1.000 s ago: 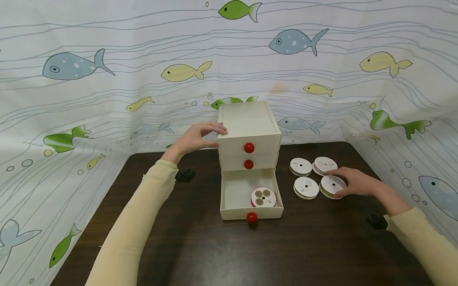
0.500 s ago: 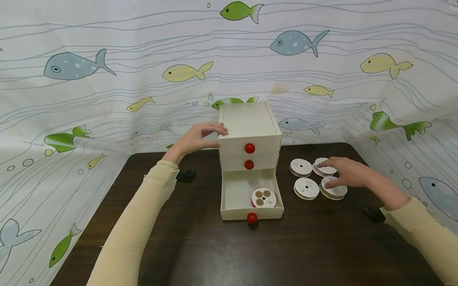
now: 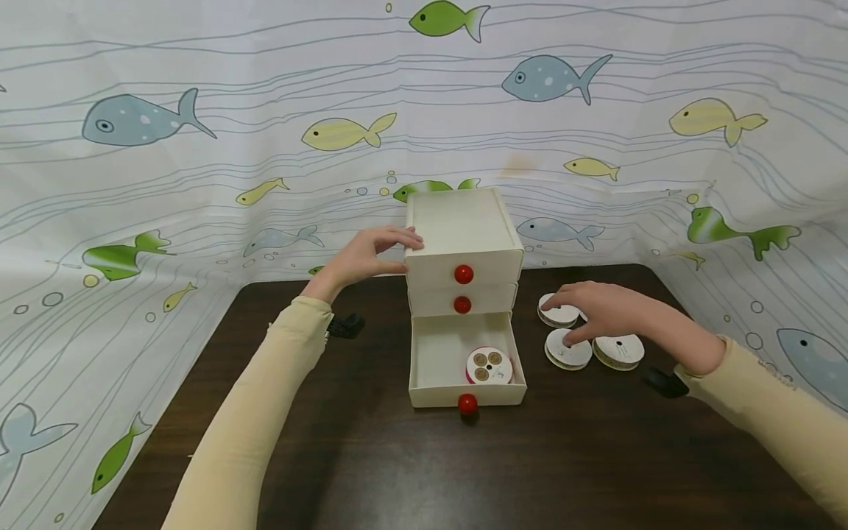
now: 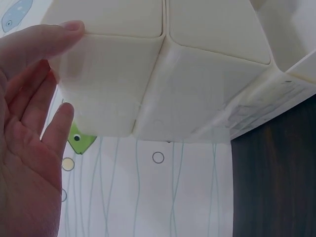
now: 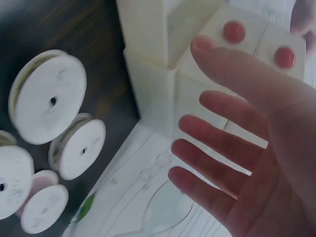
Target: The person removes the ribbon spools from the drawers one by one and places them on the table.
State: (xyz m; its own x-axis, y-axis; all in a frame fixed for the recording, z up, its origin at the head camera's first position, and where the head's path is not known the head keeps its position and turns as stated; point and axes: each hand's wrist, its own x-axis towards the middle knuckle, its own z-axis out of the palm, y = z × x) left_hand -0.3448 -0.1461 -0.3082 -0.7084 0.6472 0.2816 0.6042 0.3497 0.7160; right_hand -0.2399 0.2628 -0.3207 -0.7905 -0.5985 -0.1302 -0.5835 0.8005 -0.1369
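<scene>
A white cabinet (image 3: 464, 221) with three red-knobbed drawers stands on the dark table. Its bottom drawer (image 3: 430, 353) is pulled out and holds a ribbon spool (image 3: 489, 366) with brown round marks. My left hand (image 3: 364, 254) rests on the cabinet's top left corner, fingers on top, thumb against the front edge. Right of the cabinet, my right hand (image 3: 609, 313) hovers over several white ribbon spools (image 3: 619, 352), its fingers spread and holding nothing. Below its thumb sits the front left spool (image 3: 567, 355); its index fingertip covers part of the back left spool (image 3: 559, 316).
A white cloth with printed fish (image 3: 550, 77) hangs behind and along both sides of the table (image 3: 397, 464). Red knobs (image 3: 467, 404) stick out from the drawer fronts. The upper two drawers are closed.
My right hand has lifted off the right-hand spools and moved left over the left-hand ones. The spools have not visibly moved. My left hand has stayed on the cabinet.
</scene>
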